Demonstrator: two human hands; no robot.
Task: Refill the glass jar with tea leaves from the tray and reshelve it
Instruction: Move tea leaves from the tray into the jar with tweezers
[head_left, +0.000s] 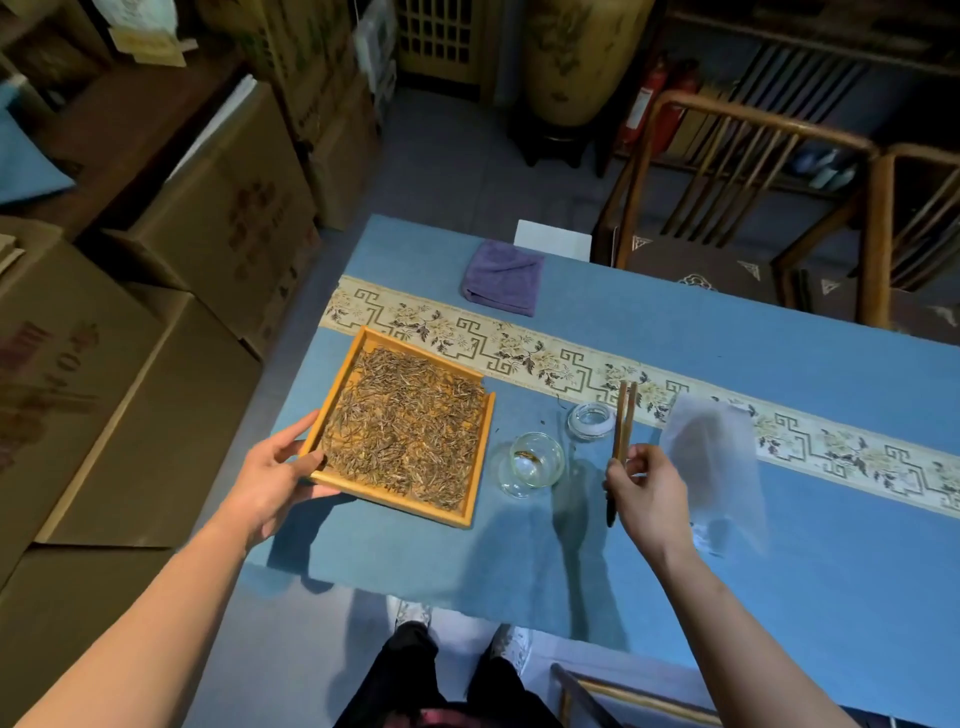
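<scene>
The left hand grips the near left corner of the wooden tray, with the thumb lying over the rim and the other fingers under the edge. The tray sits on the blue bench, near its left end, and a loose layer of dry brown tea leaves covers almost all of its floor. The right hand holds a pair of wooden tongs; the fingers are curled around the lower part, and the two arms of the tongs point away from the person, close together. Between the two hands, just beside the right edge of the tray, stands the glass jar. It is open at the top and has only a few tea leaves inside. Its glass lid lies on the bench a little behind the jar, near the tips of the tongs. At the right of the right hand there is a clear plastic bag, which looks blurred, so I cannot tell if it lies flat on the bench. A patterned cream runner goes across the bench behind the tray, and a folded purple cloth rests at the far side. Cardboard boxes stand on the floor at the left, and wooden chairs stand beyond the bench.
</scene>
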